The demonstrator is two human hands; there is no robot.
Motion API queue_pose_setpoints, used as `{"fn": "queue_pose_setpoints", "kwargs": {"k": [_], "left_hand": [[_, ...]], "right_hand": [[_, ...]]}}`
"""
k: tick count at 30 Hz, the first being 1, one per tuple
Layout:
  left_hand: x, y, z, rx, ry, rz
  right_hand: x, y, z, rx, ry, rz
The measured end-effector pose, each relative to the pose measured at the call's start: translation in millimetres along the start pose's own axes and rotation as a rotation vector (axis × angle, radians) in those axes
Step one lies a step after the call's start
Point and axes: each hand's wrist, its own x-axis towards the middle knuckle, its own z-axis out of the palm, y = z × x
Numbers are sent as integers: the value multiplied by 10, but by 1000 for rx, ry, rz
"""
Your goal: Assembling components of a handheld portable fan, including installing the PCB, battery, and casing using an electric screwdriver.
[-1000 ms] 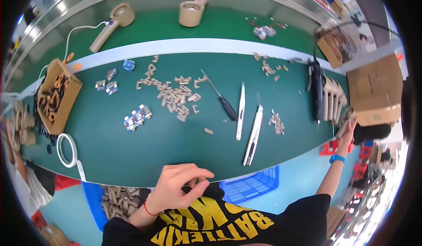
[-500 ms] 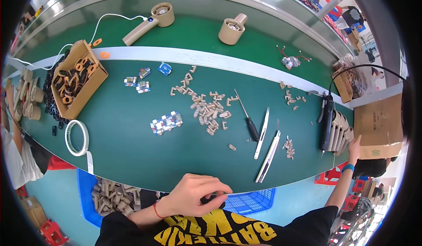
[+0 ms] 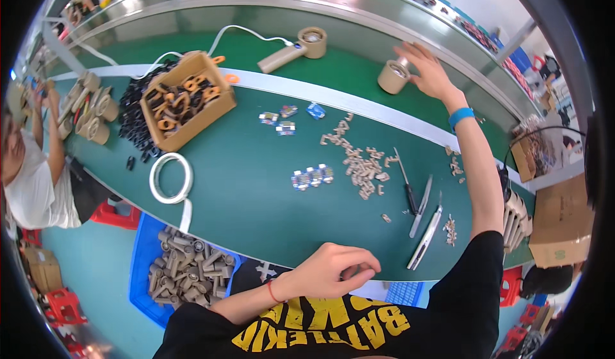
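My right hand (image 3: 426,70) reaches across to the back green strip, fingers stretched out and apart. It is at the short neck of a beige handheld fan head (image 3: 392,78); whether the fingers touch it I cannot tell. My left hand (image 3: 333,271) rests at the table's front edge, fingers loosely curled in, and no object shows in it. Beyond it lie a group of small blue circuit boards (image 3: 312,177) and a scattered pile of small beige plastic clips (image 3: 364,170). To the right are a black-handled screwdriver (image 3: 410,195), tweezers (image 3: 421,206) and a white utility knife (image 3: 425,238).
A cardboard box (image 3: 192,118) of orange and black parts stands at left, beside a roll of white tape (image 3: 171,178). Another handheld fan (image 3: 282,58), with a white cable, lies at the back. A blue crate (image 3: 146,243) of beige parts is below. A co-worker (image 3: 45,179) sits at left.
My right hand has left the beige parts by the cardboard box at right and moved up and left to the fan head. My left hand stays at the table edge. The view has shifted.
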Motion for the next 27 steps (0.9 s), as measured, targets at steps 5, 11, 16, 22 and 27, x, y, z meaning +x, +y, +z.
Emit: {"fn": "queue_pose_setpoints", "kwargs": {"k": [5,11,16,22,27], "left_hand": [[-21,90,40,46,56,85],[-183,176,-23,154,370,208],[-204,344,-792,518,661,172],[-632,347,-1146,69,508,115],[-730,363,-1306,141,229,260]], "right_hand": [[-29,67,38,-89,-113,35],[-543,-1493,-695,672,-76,368],[-1065,-2761,-816,1074,-480,274],[-1026,-3181,-598,1736,-776,350],[-1262,-3414,-475,2113,-848,242]]}}
